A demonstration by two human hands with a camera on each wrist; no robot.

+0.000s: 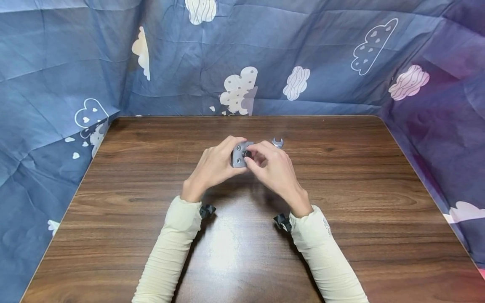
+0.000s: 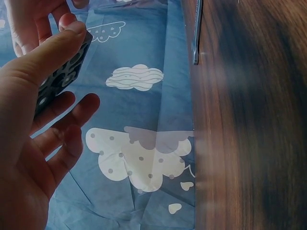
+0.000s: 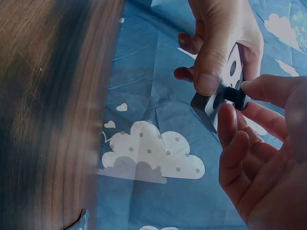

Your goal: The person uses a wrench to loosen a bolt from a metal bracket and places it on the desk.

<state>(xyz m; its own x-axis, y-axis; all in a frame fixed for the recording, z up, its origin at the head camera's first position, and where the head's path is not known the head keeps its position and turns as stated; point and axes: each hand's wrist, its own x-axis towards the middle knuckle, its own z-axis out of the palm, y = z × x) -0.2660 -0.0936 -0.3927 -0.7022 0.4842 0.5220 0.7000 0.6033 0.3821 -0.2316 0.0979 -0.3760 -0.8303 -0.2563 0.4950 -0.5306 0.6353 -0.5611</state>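
My left hand (image 1: 214, 165) grips a grey metal block (image 1: 239, 155) with several round holes by its edges, above the table. In the left wrist view the thumb lies along one edge of the block (image 2: 72, 67), and fingers show behind it. My right hand (image 1: 274, 168) pinches a black bolt (image 1: 247, 154) between thumb and fingertips at the block's right side. The right wrist view shows the bolt's head (image 3: 236, 97) between the fingertips, its shank pointing into a hole in the block's face. How deep it sits cannot be told.
A wrench (image 1: 278, 142) lies on the wooden table (image 1: 348, 176) just beyond my right hand; its open jaw end shows in the head view. Blue cloth (image 1: 170, 54) with white clouds hangs behind the table and along both sides.
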